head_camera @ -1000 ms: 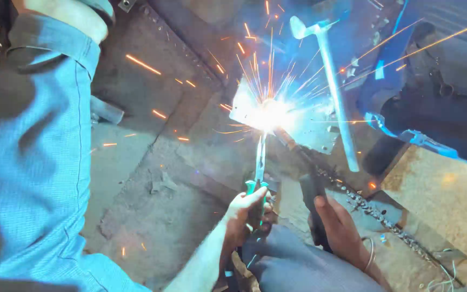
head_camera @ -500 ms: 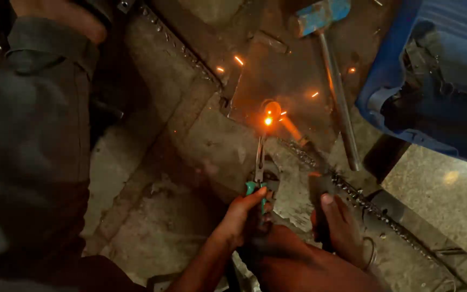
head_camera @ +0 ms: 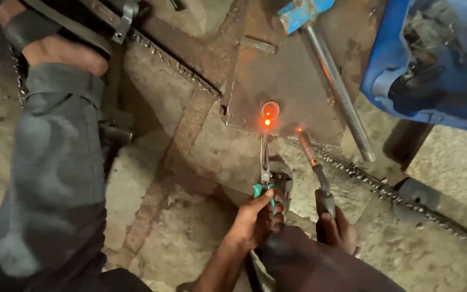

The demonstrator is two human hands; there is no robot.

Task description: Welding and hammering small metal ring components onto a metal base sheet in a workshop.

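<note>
My left hand (head_camera: pixel 252 219) grips green-handled pliers (head_camera: pixel 264 162) whose jaws pinch a small round metal piece (head_camera: pixel 269 111). The piece glows orange at the lower edge of a rusty steel plate (head_camera: pixel 293 81) lying on the floor. My right hand (head_camera: pixel 339 232) holds a welding electrode holder (head_camera: pixel 324 200). Its rod (head_camera: pixel 306 146) points up and left, with the glowing tip just right of the hot piece and not touching it. No arc burns.
A hammer with a blue head (head_camera: pixel 304 11) and a steel handle (head_camera: pixel 336 86) lies across the plate. Chain (head_camera: pixel 385 186) runs along the concrete floor. A blue container (head_camera: pixel 433 65) sits top right. A leg in grey trousers (head_camera: pixel 55 178) with a sandalled foot (head_camera: pixel 44 38) is on the left.
The bright arc and flying sparks have died out. The rod tip has drawn back to the right of the weld spot, which still glows orange. The pliers stay in place.
</note>
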